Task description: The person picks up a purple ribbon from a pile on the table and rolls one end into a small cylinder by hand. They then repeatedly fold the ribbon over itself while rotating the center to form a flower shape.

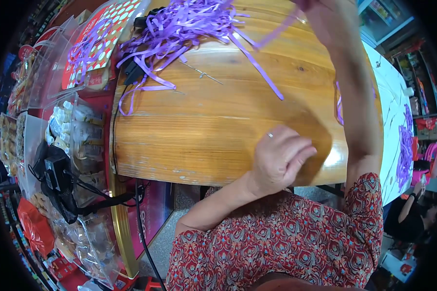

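Left hand (282,157) is curled into a loose fist above the near edge of the table (199,136), knuckles up and thumb along the side (a small ring (270,135) shows on one finger); its palm is hidden, so whether it holds anything cannot be told. Right hand (318,4) reaches to the far side, blurred and mostly cut off by the upper edge of the view, and its grip cannot be told either, though a blurred purple strip (279,30) slants down to the left from near it. On the far left of the table lies the pile (187,24), a tangle of purple ribbon, with one tail running toward the middle and loops spilling to the near left. Just nearer than the pile, a thin stick (204,73) lies slantwise on the wood. Another loop (339,109) hangs about the right part of the table, beside the right forearm. Farther right, more ribbon (404,157) is heaped on a white table (389,102), with a person in black (409,220) beyond its near end. To the left, purple strands (86,46) lie over a red dotted sheet (77,68), and nearer stands a clear bin (88,128) of bottles
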`<state>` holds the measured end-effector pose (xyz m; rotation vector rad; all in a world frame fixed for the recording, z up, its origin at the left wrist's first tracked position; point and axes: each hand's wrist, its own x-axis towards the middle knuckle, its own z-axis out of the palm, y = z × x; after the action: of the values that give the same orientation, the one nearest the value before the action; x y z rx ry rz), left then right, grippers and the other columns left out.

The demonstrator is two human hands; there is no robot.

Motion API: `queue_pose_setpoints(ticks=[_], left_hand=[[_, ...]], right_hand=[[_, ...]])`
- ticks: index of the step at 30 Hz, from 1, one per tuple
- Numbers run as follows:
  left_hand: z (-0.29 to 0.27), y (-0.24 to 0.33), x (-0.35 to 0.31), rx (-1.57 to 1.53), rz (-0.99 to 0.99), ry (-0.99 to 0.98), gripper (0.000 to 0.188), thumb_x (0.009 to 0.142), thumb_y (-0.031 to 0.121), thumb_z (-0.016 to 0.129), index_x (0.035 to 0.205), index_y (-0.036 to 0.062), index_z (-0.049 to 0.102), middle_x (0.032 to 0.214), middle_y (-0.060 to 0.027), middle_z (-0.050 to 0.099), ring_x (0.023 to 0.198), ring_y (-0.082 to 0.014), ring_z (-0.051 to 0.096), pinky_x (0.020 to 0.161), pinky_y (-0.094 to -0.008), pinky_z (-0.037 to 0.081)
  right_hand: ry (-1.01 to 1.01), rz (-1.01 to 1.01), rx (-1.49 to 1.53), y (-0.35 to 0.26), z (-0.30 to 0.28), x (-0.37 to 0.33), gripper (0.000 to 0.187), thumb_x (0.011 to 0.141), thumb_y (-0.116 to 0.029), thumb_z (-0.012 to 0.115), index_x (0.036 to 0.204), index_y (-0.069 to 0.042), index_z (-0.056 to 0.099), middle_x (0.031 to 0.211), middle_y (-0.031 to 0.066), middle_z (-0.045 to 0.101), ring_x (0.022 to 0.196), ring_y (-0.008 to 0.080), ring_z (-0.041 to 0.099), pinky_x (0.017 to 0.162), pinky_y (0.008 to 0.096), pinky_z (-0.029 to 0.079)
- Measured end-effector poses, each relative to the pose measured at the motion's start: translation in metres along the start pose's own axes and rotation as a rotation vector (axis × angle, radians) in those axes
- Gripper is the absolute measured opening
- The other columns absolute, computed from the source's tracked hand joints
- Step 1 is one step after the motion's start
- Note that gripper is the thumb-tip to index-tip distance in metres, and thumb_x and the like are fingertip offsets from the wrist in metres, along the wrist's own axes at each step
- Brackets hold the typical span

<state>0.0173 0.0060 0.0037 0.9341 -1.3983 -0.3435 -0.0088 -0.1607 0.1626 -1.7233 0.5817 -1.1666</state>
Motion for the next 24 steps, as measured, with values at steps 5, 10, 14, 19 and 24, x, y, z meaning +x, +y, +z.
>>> queue_pose_setpoints(ticks=[5, 10, 14, 19, 24], left_hand=[[-0.006, -0.001, 0.0, -0.241, -0.299, 0.046, 0.023, 0.086, 0.02, 0.059, 0.101, 0.0024, 0.058, 0.089, -0.0104, 0.059, 0.078, -0.0213, 0.057, 0.068, -0.0304, 0.046], [-0.006, -0.001, 0.023, -1.358, -0.949, 0.192, 0.034, 0.096, 0.032, 0.039, 0.118, 0.0065, 0.046, 0.104, -0.01, 0.058, 0.099, -0.0211, 0.054, 0.087, -0.0352, 0.042], [-0.016, -0.032, 0.012, -1.495, -0.777, 0.2, 0.028, 0.095, 0.027, 0.042, 0.11, 0.0057, 0.051, 0.09, -0.0055, 0.057, 0.091, -0.0205, 0.054, 0.085, -0.0369, 0.043], [-0.022, -0.025, 0.017, -1.14, -0.738, 0.299, 0.024, 0.093, 0.024, 0.047, 0.107, 0.0046, 0.053, 0.084, -0.0037, 0.058, 0.085, -0.0199, 0.055, 0.084, -0.0361, 0.044], [-0.045, -0.03, 0.024, -1.16, -0.711, 0.318, 0.027, 0.092, 0.025, 0.049, 0.107, 0.0024, 0.053, 0.085, -0.0046, 0.06, 0.086, -0.0201, 0.056, 0.085, -0.0361, 0.043]], right_hand=[[-0.281, 0.112, -0.084, 0.006, -0.04, -0.1, 0.009, 0.081, -0.007, 0.061, 0.088, -0.001, 0.064, 0.075, 0.0056, 0.062, 0.065, 0.015, 0.059, 0.059, 0.0269, 0.046], [-0.474, 0.128, -0.456, 0.026, -0.09, -0.186, 0.014, 0.083, -0.006, 0.06, 0.094, 0.0, 0.064, 0.077, 0.0042, 0.061, 0.064, 0.0094, 0.053, 0.057, 0.0217, 0.041], [-0.372, 0.236, -0.44, 0.038, -0.118, -0.221, 0.013, 0.083, -0.006, 0.06, 0.094, 0.0, 0.064, 0.077, 0.0031, 0.061, 0.067, 0.0079, 0.053, 0.058, 0.0209, 0.041], [-0.122, 0.346, -0.338, 0.05, -0.153, -0.239, 0.016, 0.086, -0.01, 0.058, 0.097, 0.0, 0.064, 0.076, -0.0013, 0.059, 0.068, 0.0057, 0.051, 0.061, 0.0201, 0.041], [0.074, 0.314, -0.302, 0.057, -0.189, -0.249, 0.016, 0.087, -0.012, 0.058, 0.098, -0.003, 0.065, 0.075, -0.0039, 0.057, 0.068, 0.0032, 0.049, 0.06, 0.0183, 0.039]])
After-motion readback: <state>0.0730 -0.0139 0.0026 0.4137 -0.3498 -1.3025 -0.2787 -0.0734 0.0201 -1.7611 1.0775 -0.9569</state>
